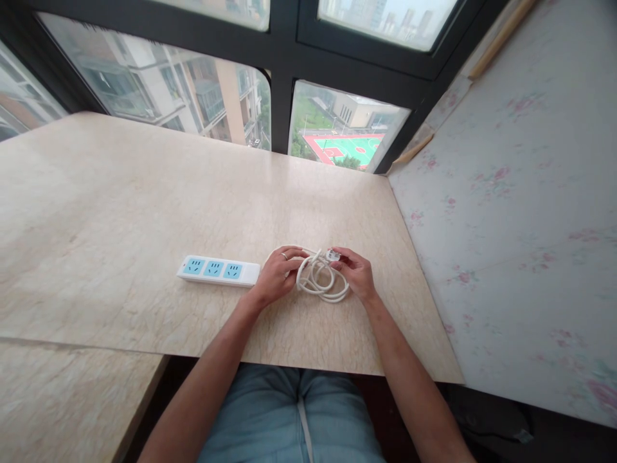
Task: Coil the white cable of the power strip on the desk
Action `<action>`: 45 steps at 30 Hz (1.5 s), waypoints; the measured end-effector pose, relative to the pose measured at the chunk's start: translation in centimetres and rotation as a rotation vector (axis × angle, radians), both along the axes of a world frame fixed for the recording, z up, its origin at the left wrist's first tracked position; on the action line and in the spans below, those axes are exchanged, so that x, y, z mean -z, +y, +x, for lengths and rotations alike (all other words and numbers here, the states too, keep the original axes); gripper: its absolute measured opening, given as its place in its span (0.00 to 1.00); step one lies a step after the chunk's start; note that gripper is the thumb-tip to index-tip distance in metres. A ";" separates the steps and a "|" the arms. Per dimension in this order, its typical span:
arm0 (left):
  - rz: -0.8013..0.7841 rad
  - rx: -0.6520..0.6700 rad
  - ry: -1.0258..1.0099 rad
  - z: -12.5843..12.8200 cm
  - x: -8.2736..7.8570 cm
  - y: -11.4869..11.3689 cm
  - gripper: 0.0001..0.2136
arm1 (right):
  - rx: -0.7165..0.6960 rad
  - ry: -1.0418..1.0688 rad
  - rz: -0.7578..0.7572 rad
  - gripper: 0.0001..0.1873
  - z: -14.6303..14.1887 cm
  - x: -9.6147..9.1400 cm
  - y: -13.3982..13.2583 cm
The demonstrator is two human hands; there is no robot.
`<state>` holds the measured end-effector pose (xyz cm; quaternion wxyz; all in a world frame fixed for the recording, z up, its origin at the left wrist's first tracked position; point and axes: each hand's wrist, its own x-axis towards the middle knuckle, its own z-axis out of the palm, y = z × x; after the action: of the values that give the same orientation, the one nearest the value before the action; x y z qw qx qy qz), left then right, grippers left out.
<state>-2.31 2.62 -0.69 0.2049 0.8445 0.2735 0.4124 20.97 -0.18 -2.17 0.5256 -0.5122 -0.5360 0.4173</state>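
Observation:
A white power strip (247,274) with three blue socket panels lies on the stone-look counter, left of my hands. Its white power cord (322,297) is gathered in loose loops between them. My left hand (280,275), with a ring on one finger, curls its fingers at the left side of the loops and grips the cord; the fingertips are partly hidden. At the upper right of the coil, my right hand (355,269) pinches the cord's plug (332,255) between thumb and fingers.
The counter (144,193) runs back to dark-framed windows (282,83). A wall with flowered paper (506,225) borders it on the right. The counter's front edge is close to my lap, and a lower slab (67,392) sits at the front left.

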 end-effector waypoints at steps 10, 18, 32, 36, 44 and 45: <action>-0.099 -0.044 -0.016 0.0 0.4 -0.7 0.11 | -0.130 -0.031 0.017 0.20 0.3 -0.7 -0.8; -0.262 -0.181 -0.167 0.3 0.9 -0.3 0.11 | -0.207 0.062 0.020 0.17 -0.1 -1.8 -1.3; -0.084 0.076 0.100 1.6 -0.2 4.2 0.08 | -0.188 0.091 0.042 0.23 -0.4 -1.3 -0.9; 0.070 0.013 -0.010 1.9 0.0 3.9 0.07 | -0.192 -0.015 0.056 0.23 -0.3 -0.8 -0.7; 0.250 0.010 -0.087 1.9 -0.9 3.4 0.05 | -0.007 -0.328 0.282 0.12 -0.5 -1.3 -0.9; 0.266 0.003 -0.085 1.9 -1.1 3.3 0.05 | 0.016 -0.354 0.322 0.10 -0.6 -1.6 -0.9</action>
<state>-0.39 5.89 0.41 0.1031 0.8465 0.2062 0.4799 20.39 -1.13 -0.62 0.5014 -0.4912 -0.6755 0.2260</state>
